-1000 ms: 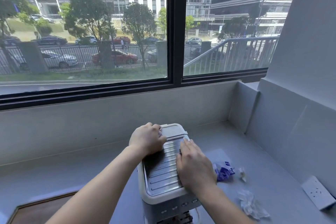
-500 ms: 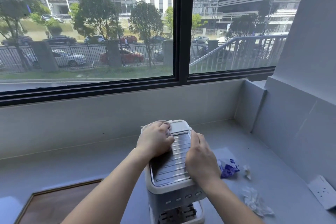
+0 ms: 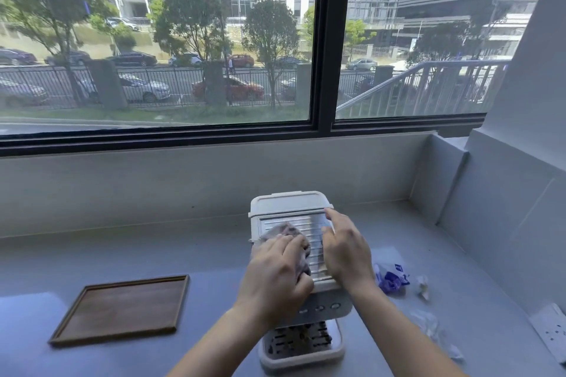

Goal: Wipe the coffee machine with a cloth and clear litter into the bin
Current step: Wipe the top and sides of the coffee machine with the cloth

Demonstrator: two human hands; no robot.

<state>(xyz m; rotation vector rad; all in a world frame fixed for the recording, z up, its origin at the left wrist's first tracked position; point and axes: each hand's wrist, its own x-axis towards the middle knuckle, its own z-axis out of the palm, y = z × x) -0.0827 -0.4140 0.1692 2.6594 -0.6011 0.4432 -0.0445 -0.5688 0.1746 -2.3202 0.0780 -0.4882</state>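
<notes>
Left hand (image 3: 277, 277), since the earlier frame, drawn back from the far end to the near-left of the coffee machine (image 3: 298, 257) top, cloth (image 3: 291, 239) now exposed.
Item: coffee machine, counter (image 3: 183, 254) centre, under the window. Left-hand fingers curled together, clamped on the cloth, pressing it onto the ribbed top plate, apparently mid-wipe. Right hand (image 3: 344, 251) at 3 o'clock of the cloth, fingers slightly apart, flat on the plate, likely steadying the body. Litter: blue wrapper (image 3: 392, 278) and paper scraps (image 3: 428, 320) at 3 to 4 o'clock, untouched. Wooden tray (image 3: 122, 309) at 8 o'clock, more in view than earlier. Bin not seen.
</notes>
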